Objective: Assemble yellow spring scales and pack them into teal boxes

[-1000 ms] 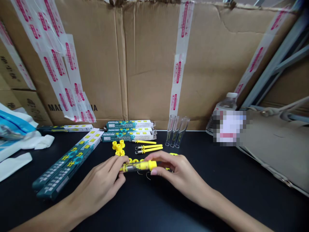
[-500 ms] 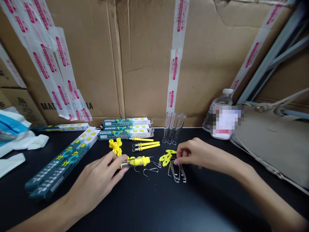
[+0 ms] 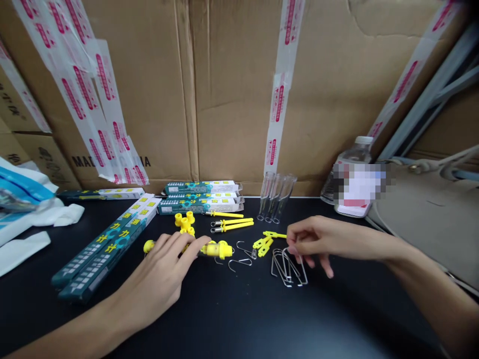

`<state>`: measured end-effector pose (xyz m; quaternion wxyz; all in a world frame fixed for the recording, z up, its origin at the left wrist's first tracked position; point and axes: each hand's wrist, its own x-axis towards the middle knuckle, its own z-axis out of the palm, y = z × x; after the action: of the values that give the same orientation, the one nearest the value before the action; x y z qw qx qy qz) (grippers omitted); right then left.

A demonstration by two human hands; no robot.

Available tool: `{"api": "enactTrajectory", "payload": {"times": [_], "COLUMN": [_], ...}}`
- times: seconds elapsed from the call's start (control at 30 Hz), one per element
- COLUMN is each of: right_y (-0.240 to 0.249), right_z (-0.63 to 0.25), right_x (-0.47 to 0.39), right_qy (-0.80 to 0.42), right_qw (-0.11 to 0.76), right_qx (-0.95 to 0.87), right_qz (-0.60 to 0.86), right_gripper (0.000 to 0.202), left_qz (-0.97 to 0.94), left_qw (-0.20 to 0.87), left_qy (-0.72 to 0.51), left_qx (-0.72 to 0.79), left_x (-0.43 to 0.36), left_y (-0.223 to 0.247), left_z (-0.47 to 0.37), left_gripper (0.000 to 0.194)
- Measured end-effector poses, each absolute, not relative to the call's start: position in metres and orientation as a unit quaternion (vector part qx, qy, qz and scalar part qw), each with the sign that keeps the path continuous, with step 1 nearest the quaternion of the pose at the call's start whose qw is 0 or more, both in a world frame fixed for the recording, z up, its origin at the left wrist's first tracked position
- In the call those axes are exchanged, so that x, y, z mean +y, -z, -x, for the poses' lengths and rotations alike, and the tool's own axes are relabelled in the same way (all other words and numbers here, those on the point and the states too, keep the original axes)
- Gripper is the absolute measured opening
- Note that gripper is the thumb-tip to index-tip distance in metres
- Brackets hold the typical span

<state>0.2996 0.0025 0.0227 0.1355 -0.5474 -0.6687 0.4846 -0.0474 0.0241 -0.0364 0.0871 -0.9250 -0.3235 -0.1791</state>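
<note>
My left hand is closed over a spring scale, a clear tube with yellow ends lying sideways; the fingers hide its middle. At the front right, my right hand pinches a bent wire bracket between thumb and fingertips. It sits over a small pile of similar wire brackets. Yellow flat tabs lie just left of that hand. Between the hands are a wire hook and a coiled spring. Behind the left hand stand several yellow caps.
Three yellow rods with metal ends lie at the centre. Clear tubes stand near the cardboard wall. Printed boxes lie left and at the back. A bottle, phone and beige bag are right.
My right hand has drawn one wire bracket slightly apart from the pile. My left hand now covers more of the spring scale, which has turned flatter. The whole view has shifted a little.
</note>
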Motion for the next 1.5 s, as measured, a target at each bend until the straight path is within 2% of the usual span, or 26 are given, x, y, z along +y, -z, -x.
{"api": "enactTrajectory", "payload": {"times": [0.13,0.2,0.3,0.47,0.87,1.03,1.2,1.33,1.5], "right_y": [-0.027,-0.026,-0.024,-0.022,-0.019,-0.009,0.012,0.029,0.042], "right_z": [-0.286,-0.275,-0.264,-0.267,-0.266,-0.249,-0.214,-0.191,-0.181], "right_x": [0.000,-0.002,-0.005,-0.004,0.002,0.003,-0.005,-0.014,-0.020], "right_qy": [-0.567,-0.583,-0.603,-0.582,-0.556,-0.574,-0.611,-0.591,-0.485], "right_qw": [0.218,0.240,0.242,0.225,0.249,0.321,0.391,0.434,0.475], "right_qx": [-0.640,-0.631,-0.622,-0.640,-0.643,-0.604,-0.571,-0.563,-0.601], "right_qz": [0.470,0.453,0.437,0.449,0.463,0.450,0.384,0.381,0.420], "right_gripper": [0.022,0.027,0.039,0.034,0.032,0.030,0.031,0.031,0.025], "left_qz": [0.920,0.920,0.917,0.908,0.912,0.918,0.923,0.923,0.924], "left_qw": [0.075,0.065,0.091,0.167,0.133,0.127,0.101,0.072,0.032], "left_qy": [0.197,0.210,0.232,0.238,0.222,0.207,0.209,0.205,0.194], "left_qx": [-0.331,-0.324,-0.311,-0.302,-0.319,-0.315,-0.308,-0.317,-0.328], "left_x": [0.021,0.018,0.015,0.013,0.011,0.011,0.012,0.012,0.009], "left_y": [0.036,0.035,0.034,0.033,0.031,0.032,0.034,0.034,0.032], "left_z": [0.046,0.045,0.042,0.039,0.036,0.038,0.038,0.036,0.034], "left_gripper": [0.057,0.052,0.038,0.032,0.033,0.026,0.028,0.028,0.028]}}
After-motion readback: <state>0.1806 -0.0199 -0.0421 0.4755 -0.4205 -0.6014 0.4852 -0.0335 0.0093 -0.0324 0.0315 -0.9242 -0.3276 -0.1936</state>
